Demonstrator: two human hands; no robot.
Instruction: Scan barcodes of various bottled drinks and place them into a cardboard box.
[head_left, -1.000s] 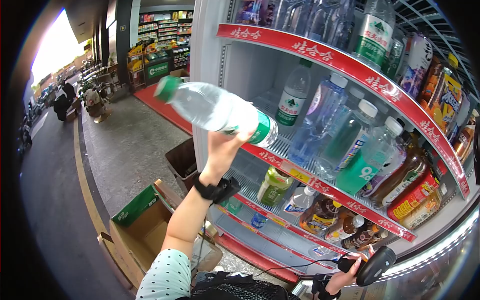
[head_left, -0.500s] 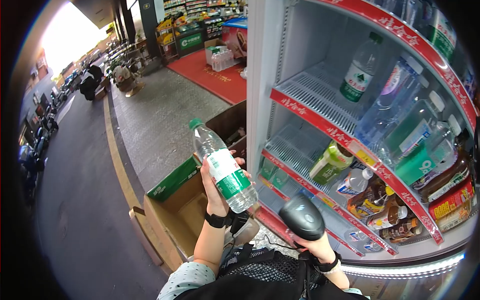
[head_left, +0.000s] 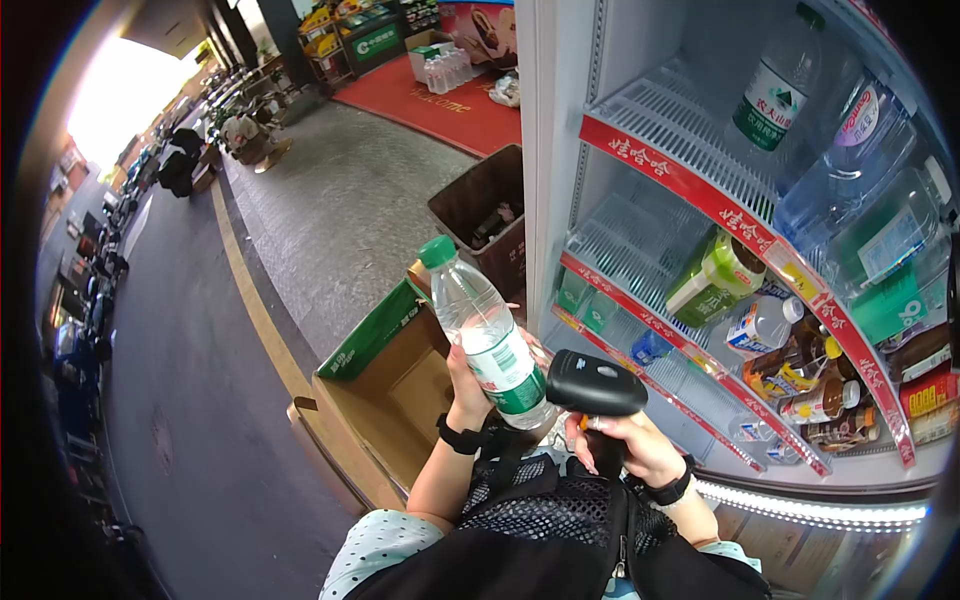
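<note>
My left hand [head_left: 472, 385] is wrapped round a clear water bottle [head_left: 482, 320] with a green cap and a green-and-white label, tilted with its cap up and to the left. My right hand [head_left: 632, 445] grips the handle of a black handheld scanner [head_left: 597, 383]. The scanner's head points left and is right beside the lower part of the bottle's label; whether the two touch is unclear. The bottle hides part of my left fingers. An opened cardboard box [head_left: 385, 425] with a green flap lies below and left of the bottle.
An open drinks fridge [head_left: 690, 185] with red-edged shelves and several bottles fills the right side. A brown bin [head_left: 480, 205] stands beside it. Behind are a red mat [head_left: 430, 100] with packed bottles and a shop entrance. Parked two-wheelers line the road at left.
The scanner has swung left to the bottle, its head now sideways. The bottle sits slightly further right and more of its barcode side faces the scanner. The view has shifted, bringing the fridge closer.
</note>
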